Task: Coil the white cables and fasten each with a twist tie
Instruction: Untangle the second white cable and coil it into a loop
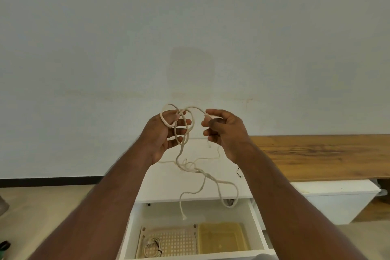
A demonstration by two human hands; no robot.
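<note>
White cable point(185, 131) is held up at chest height in front of the wall, over an open drawer point(256, 226). Left hand point(166, 133) is half open, fingers spread, w/ a couple of loose loops hung round them; thumb pins a strand near the top. Right hand point(223, 131) is pinched closed on the cable near one end. The rest dangles between the forearms in a snarl point(194, 168), free end hanging just above the drawer.

Looks light, limp, cord-like, so prob no spring-back but tangles easily. Best to grip just past the pinch & feed loops onto the left fingers, shaking the snarl out first. A 2nd coiled cable point(150, 248) sits in the perforated tray point(179, 243); amber bin point(223, 238) beside it.
</note>
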